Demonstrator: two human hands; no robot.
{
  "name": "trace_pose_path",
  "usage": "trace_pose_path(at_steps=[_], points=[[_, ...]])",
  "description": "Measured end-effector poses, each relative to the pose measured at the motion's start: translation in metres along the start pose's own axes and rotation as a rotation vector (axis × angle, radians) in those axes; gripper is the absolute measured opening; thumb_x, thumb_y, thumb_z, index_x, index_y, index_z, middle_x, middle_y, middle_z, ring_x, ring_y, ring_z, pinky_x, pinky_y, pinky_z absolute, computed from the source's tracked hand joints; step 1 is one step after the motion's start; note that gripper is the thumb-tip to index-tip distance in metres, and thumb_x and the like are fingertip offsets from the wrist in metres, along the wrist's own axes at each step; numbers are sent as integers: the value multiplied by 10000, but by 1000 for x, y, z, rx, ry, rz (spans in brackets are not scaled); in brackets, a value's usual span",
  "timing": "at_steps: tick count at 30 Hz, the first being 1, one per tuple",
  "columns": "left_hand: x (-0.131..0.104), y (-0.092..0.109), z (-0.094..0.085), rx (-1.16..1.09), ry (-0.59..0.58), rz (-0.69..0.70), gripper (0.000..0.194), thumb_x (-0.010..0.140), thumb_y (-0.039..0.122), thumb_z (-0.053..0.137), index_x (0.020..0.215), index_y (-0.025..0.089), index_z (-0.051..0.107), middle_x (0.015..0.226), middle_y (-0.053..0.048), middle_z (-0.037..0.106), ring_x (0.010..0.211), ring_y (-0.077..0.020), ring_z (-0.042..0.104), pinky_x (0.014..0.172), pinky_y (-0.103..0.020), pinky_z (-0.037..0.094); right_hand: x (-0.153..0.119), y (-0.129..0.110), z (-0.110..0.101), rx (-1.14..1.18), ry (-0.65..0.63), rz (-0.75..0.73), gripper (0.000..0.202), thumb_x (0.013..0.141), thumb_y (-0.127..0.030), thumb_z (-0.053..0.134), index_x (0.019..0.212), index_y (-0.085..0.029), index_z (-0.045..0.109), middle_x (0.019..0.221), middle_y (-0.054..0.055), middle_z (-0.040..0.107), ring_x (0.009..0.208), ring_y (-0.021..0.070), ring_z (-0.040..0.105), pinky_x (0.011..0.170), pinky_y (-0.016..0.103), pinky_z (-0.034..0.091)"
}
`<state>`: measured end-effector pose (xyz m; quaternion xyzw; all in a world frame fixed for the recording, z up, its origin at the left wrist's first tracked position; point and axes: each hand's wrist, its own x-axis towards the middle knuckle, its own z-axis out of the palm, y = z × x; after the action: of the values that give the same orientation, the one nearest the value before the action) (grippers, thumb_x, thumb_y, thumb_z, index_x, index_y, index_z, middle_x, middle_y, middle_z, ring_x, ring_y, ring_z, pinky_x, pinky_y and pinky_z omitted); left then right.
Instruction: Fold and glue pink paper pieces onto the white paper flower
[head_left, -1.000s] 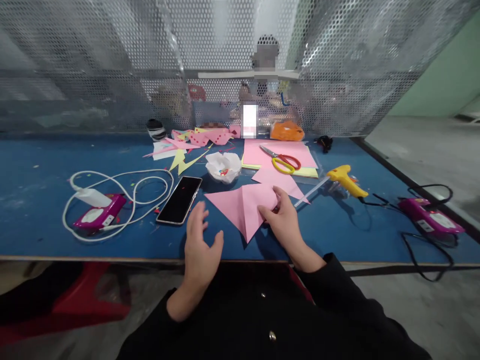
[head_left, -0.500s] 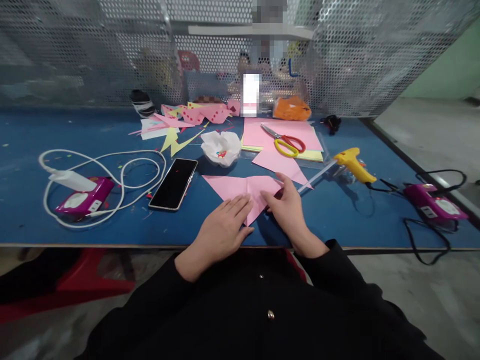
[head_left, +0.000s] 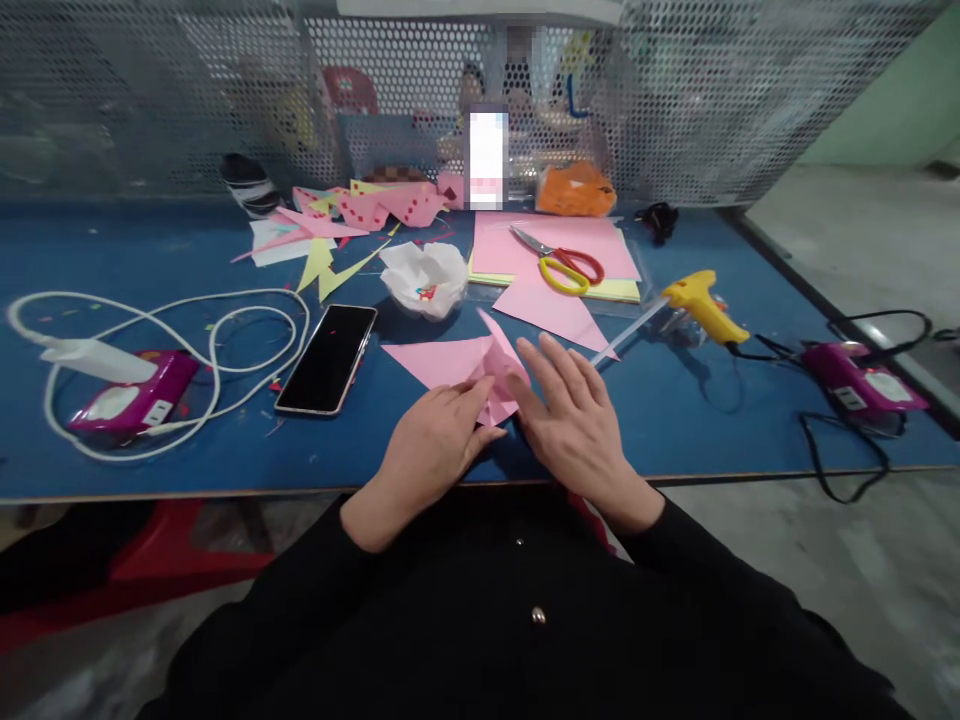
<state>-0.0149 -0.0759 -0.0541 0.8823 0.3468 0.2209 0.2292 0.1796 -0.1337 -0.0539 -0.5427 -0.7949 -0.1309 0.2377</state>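
Note:
A folded sheet of pink paper (head_left: 442, 360) lies at the front of the blue table, its right wing raised upright along the middle crease. My left hand (head_left: 439, 435) is closed on the paper's lower middle, fingers on top and thumb at the near point. Against the raised wing rests my right hand (head_left: 570, 415), palm down with its fingers stretched out and apart. Part of the fold is hidden behind the fingers. Another pink paper piece (head_left: 555, 312) lies just beyond the right hand.
Scissors (head_left: 566, 270) lie on stacked pink sheets (head_left: 495, 240). A yellow glue gun (head_left: 705, 305) sits to the right, near a purple power socket (head_left: 862, 380). To the left are a phone (head_left: 328, 360), a white paper bowl (head_left: 427, 280), a white cable (head_left: 217, 350) and paper offcuts (head_left: 390, 205).
The paper's right wing has come up from lying nearly flat and now folds toward the left. My right hand has turned palm down with its fingers extended. The view has shifted slightly.

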Motion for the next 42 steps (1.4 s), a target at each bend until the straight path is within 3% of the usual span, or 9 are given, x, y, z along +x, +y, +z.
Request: trace_pose_path(at_steps=[4, 7, 10, 13, 21, 26, 30, 37, 42], points=[[1, 1, 0, -9, 27, -46, 476, 922, 416, 613, 1334, 179, 596, 1258, -152, 693, 1183, -312, 629, 1073, -455, 417, 13, 5, 4, 210, -131, -91, 535, 965, -58, 395, 1448, -266, 495, 1538, 23, 484, 1506, 229, 292, 1229, 514, 278], [0, -3, -1, 6, 31, -36, 540, 867, 467, 682, 1325, 188, 614, 1296, -158, 677, 1217, -328, 616, 1066, -450, 431, 17, 8, 11, 264, -203, -102, 431, 953, -79, 430, 1329, -178, 618, 1414, 100, 609, 1428, 272, 437, 1195, 548, 335], [-5, -9, -3, 54, 48, 22, 355, 914, 394, 625, 1209, 209, 697, 1274, -129, 697, 1232, -312, 617, 1067, -450, 440, 12, 9, 14, 235, -225, -33, 359, 942, -80, 460, 1202, -156, 696, 1280, 143, 693, 1225, 291, 628, 1092, 556, 442], [-14, -13, -5, 118, 101, 36, 267, 970, 302, 512, 1063, 251, 757, 1141, -72, 760, 1136, -272, 680, 998, -434, 495, 1, 2, 9, 244, -214, 36, 325, 952, -107, 479, 1161, -187, 716, 1227, 130, 721, 1115, 275, 677, 951, 492, 529], [-32, -4, -1, 158, 230, 67, 217, 964, 254, 558, 1028, 248, 765, 1078, -44, 775, 1065, -235, 692, 952, -391, 508, -7, -8, 4, 319, -176, 83, 307, 983, -171, 477, 1180, -201, 710, 1152, 105, 717, 1041, 252, 618, 864, 405, 525], [-20, -4, -7, 44, 239, -79, 178, 937, 268, 592, 872, 234, 754, 954, -38, 764, 937, -217, 676, 856, -369, 517, 3, -4, 10, 452, -145, 317, 203, 974, -270, 554, 934, -219, 746, 942, 63, 714, 892, 210, 613, 802, 360, 481], [-14, -7, -9, 53, 235, -153, 160, 923, 278, 608, 810, 218, 704, 909, -32, 729, 911, -213, 641, 819, -363, 491, 10, -5, 14, 415, -150, 464, 301, 971, -363, 553, 743, -211, 677, 743, 29, 631, 725, 173, 569, 670, 309, 413], [-11, -6, -5, 152, 232, -171, 221, 923, 296, 627, 724, 201, 612, 865, -31, 661, 879, -214, 580, 785, -357, 439, 13, -8, 18, 279, -146, 520, 224, 908, -346, 644, 747, -194, 603, 820, 42, 610, 672, 159, 534, 618, 306, 380], [-10, -4, -4, 263, 212, -183, 255, 947, 313, 589, 722, 195, 564, 860, -51, 629, 869, -232, 541, 768, -365, 426, 16, -9, 20, 141, -196, 494, 265, 941, -359, 595, 756, -171, 624, 881, 88, 616, 660, 169, 534, 602, 326, 383]])
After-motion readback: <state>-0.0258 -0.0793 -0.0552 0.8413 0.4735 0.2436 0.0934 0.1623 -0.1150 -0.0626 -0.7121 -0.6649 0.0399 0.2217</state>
